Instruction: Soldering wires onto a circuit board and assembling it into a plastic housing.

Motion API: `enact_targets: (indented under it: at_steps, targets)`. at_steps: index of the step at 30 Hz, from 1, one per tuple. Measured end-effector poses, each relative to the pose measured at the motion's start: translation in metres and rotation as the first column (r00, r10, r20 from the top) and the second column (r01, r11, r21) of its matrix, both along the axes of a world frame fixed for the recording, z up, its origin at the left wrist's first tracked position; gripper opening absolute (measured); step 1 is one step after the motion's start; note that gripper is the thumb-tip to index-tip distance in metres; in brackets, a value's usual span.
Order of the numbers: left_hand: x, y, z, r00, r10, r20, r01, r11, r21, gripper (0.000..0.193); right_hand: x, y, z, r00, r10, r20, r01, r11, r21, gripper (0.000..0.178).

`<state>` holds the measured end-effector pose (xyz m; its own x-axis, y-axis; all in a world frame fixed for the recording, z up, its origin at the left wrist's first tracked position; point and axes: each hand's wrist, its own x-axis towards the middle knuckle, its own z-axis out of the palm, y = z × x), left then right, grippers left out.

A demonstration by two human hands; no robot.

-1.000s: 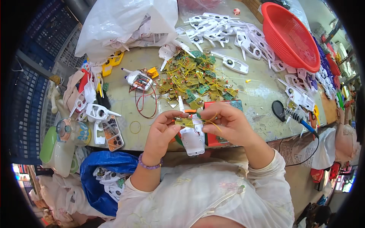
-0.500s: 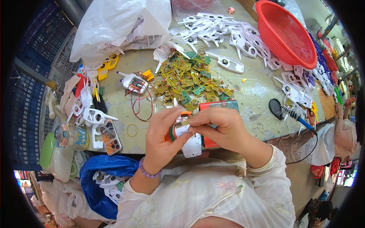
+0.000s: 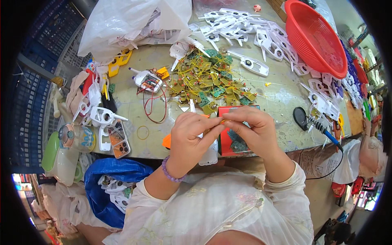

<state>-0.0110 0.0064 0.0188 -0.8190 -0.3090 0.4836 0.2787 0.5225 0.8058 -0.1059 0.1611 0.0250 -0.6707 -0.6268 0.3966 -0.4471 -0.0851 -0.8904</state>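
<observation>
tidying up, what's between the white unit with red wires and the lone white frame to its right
In the head view, a small yellow piece, then a heap of yellow-wired circuit boards.

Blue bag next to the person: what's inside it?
In the blue bag there are white parts heaped together, with a small green piece among them. Anything deeper can't be seen: the top parts and the bag's sides cover it.

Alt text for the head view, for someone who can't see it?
Left hand and right hand meet, pinching a small yellow piece, a white casing partly hidden below. On the table beyond lie a heap of wired circuit boards and white plastic frames, with a red basket at right.
</observation>
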Motion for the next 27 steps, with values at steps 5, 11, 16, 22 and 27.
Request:
enact_targets:
  at_steps: [5,11,16,22,27]
  targets:
    - [0.000,-0.001,-0.001,0.999,-0.025,0.043,0.024,0.999,0.023,0.016,-0.009,0.005,0.005,0.989,0.097,-0.111,-0.085,0.990,0.110,0.020]
    - [0.005,-0.005,-0.004,0.988,-0.053,0.142,0.007,0.953,0.302,0.013,-0.077,-0.002,-0.001,0.980,-0.076,-0.186,0.149,0.897,0.416,0.023]
    - [0.004,-0.002,-0.007,0.984,-0.056,0.170,-0.007,0.938,0.346,0.013,-0.197,0.006,-0.090,0.790,-0.179,-0.587,0.566,0.580,0.586,0.023]
    - [0.010,-0.010,-0.011,0.985,0.003,0.172,-0.070,0.921,0.384,0.011,-0.177,0.022,-0.064,0.776,-0.312,-0.548,0.592,0.658,0.464,0.014]
    - [0.015,-0.013,-0.013,0.984,-0.006,0.180,-0.064,0.923,0.380,0.009,-0.089,0.048,0.011,0.952,-0.026,-0.305,0.094,0.973,0.210,0.014]
